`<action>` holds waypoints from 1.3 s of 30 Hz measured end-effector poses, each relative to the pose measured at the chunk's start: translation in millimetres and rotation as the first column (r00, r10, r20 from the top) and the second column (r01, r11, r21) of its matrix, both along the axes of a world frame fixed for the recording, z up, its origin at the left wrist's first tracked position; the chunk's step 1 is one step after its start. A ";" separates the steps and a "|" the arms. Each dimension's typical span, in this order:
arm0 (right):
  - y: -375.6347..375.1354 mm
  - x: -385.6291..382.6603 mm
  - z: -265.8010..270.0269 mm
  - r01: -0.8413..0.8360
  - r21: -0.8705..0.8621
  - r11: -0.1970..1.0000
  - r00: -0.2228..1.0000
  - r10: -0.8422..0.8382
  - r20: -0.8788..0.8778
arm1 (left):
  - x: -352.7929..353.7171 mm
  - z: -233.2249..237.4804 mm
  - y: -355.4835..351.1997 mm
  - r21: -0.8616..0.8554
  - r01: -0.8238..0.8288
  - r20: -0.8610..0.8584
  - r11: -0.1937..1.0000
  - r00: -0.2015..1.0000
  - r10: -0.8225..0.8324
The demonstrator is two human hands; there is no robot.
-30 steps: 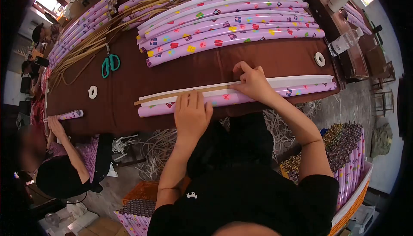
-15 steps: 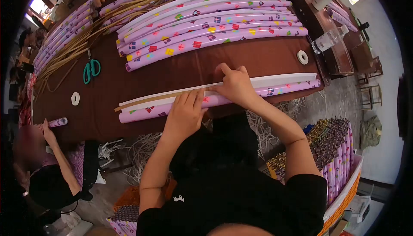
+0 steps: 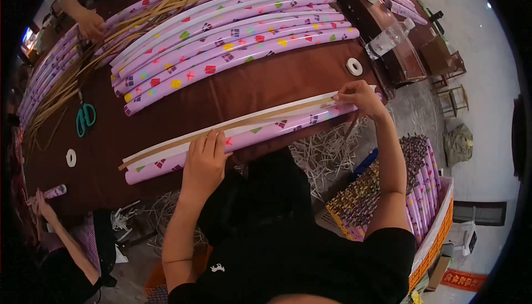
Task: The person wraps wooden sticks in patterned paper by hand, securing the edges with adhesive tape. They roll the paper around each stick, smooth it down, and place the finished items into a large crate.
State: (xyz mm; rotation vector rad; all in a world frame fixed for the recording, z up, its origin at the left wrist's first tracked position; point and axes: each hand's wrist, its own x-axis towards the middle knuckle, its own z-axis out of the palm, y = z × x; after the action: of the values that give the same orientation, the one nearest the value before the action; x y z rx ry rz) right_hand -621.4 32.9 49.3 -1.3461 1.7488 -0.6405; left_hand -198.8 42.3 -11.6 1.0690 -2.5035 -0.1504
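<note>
In front of me lies a roll of purple gift wrap (image 3: 266, 133) with its white edge folded out and a tan paper strip (image 3: 266, 113) along it. My left hand (image 3: 204, 162) rests on the roll and strip left of the middle, fingers stretched out and pressed down. Near the roll's right end, my right hand (image 3: 360, 98) pinches the tan strip between thumb and fingers. The strip's left end sticks out past the roll.
Behind are several wrapping-paper rolls (image 3: 238, 49) and a heap of tan strips (image 3: 61, 90). Teal scissors (image 3: 85, 119), two white tape rolls (image 3: 71, 158) (image 3: 354, 67) and a water bottle (image 3: 390, 39) stand around. Co-workers' hands (image 3: 90, 24) (image 3: 43, 207) show at left. A filled crate (image 3: 435, 243) stands lower right.
My right hand has slid right along the strip, from the roll's middle to near its right end. My left hand stays on the roll. The whole view has shifted.
</note>
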 end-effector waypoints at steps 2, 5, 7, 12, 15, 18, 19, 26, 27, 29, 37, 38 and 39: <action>4.5 -4.2 -6.1 0.072 -0.048 0.996 0.989 -0.078 -0.128 | -0.1 -1.5 -0.6 -0.002 0.000 -0.004 1.000 1.000 0.000; 3.6 -10.7 -31.0 0.078 -0.103 0.992 0.943 -0.107 -0.316 | -0.7 1.6 0.3 0.035 -0.010 0.017 0.999 1.000 0.010; 2.5 -1.7 -34.5 0.068 -0.177 0.982 0.895 -0.138 -0.423 | -0.7 2.3 -0.1 0.018 0.005 0.021 1.000 1.000 -0.006; 1.4 2.5 -39.6 0.053 -0.229 0.972 0.891 -0.150 -0.429 | -1.5 2.9 1.3 0.026 -0.017 0.044 1.000 0.999 0.016; 1.7 -0.9 -43.5 0.063 -0.196 0.979 0.898 -0.141 -0.417 | -1.6 2.2 1.1 0.015 -0.015 0.061 1.000 0.998 0.014; 0.8 0.1 -44.6 0.014 -0.235 0.972 0.861 -0.131 -0.492 | -3.2 7.4 0.3 0.072 -0.013 0.035 0.997 0.999 0.010; 1.0 1.0 -44.0 0.019 -0.236 0.971 0.859 -0.137 -0.493 | -3.6 8.3 -0.2 0.071 -0.007 0.034 0.997 0.999 0.005; 0.9 3.8 -36.7 0.050 -0.179 0.983 0.895 -0.124 -0.428 | -3.7 10.2 -1.5 0.119 0.003 0.042 0.993 0.999 -0.008; 0.7 3.9 -36.3 0.054 -0.161 0.985 0.897 -0.119 -0.426 | -3.6 10.2 -1.6 0.117 0.001 0.048 0.993 0.999 -0.007; -0.3 2.8 -38.5 0.034 -0.167 0.985 0.851 -0.117 -0.513 | -3.6 9.9 -0.6 0.116 -0.006 0.058 0.993 0.998 -0.001; 1.8 -69.8 -26.2 0.053 -0.062 0.997 0.814 -0.079 -0.576 | -4.0 6.8 1.2 0.082 -0.003 0.054 0.997 0.999 -0.001; 4.5 -80.9 -24.9 0.063 -0.073 0.995 0.785 -0.095 -0.612 | -4.1 6.5 1.2 0.069 -0.012 0.066 0.998 0.998 0.008; 7.2 -93.2 -25.8 0.073 -0.085 0.994 0.756 -0.110 -0.645 | -4.4 6.3 1.4 0.055 -0.023 0.078 0.998 0.997 0.019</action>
State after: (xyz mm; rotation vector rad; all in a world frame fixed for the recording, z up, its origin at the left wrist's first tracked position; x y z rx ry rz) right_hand -714.6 40.0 23.5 -1.6565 2.3750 -0.2702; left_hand -203.2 43.7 -5.3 1.1434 -2.5701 -0.1768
